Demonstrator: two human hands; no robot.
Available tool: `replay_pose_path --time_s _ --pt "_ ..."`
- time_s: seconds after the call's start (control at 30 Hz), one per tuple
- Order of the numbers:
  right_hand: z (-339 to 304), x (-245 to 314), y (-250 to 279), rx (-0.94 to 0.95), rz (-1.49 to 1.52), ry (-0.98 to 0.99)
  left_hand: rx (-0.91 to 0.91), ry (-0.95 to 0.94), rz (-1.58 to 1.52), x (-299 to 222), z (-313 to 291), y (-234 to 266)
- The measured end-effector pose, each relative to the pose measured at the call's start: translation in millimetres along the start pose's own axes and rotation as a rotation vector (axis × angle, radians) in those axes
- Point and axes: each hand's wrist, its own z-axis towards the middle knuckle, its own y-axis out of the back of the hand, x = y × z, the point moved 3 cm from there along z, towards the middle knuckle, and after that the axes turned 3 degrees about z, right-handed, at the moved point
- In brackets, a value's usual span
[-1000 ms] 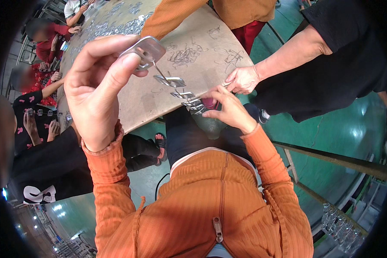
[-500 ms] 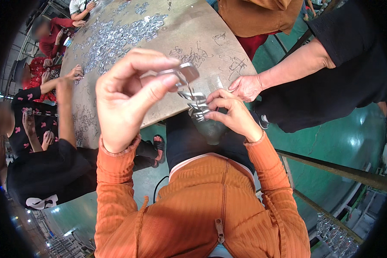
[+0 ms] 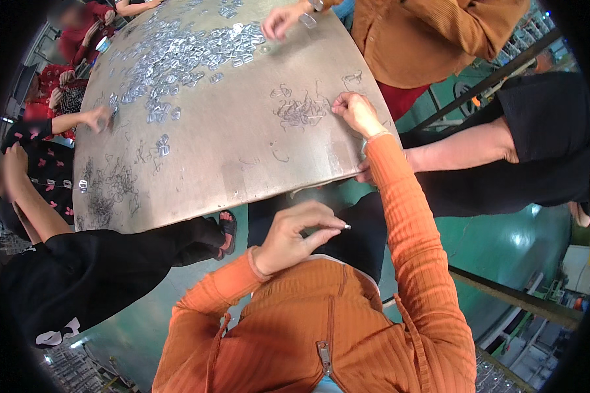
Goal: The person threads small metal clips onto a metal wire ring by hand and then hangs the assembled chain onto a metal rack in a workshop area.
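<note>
Low over my lap, my left hand (image 3: 294, 239) is closed in a pinch with the thumb against the fingers. A small shiny metal piece (image 3: 347, 226) pokes out between the fingertips; the rest of it is hidden. My right hand (image 3: 358, 114) reaches over the table, its thumb and fingertips drawn together at the right edge of a loose heap of bent wire hooks (image 3: 300, 112). Whether a wire is between those fingertips is too small to tell. A single curved wire (image 3: 280, 154) lies apart, nearer to me.
Flat metal rings (image 3: 177, 56) are spread over the far left of the table (image 3: 210, 141). More dark wires (image 3: 108, 190) lie at its left. A co-worker's arm (image 3: 469, 147) comes in beside my right sleeve; another hand (image 3: 285, 21) hovers at the far edge.
My left hand has come down from in front of the table to my lap. My right hand has left the dangling metal rings and moved up to the wire heap. The rings no longer show.
</note>
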Motion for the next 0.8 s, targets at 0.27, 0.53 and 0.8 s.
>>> replay_pose_path --time_s 0.27,0.53,0.8 --pt "3.8 -14.0 -12.0 0.079 0.211 -0.047 -0.042 0.025 -0.029 16.2 -5.3 -1.7" --pt "-154.9 78.7 20.8 0.131 1.142 -0.121 -0.149 0.102 0.025 21.8 -10.1 6.9" --pt "-202.5 88.2 7.2 -0.087 1.122 -0.167 -0.256 0.121 -0.118 27.6 -1.1 5.5"
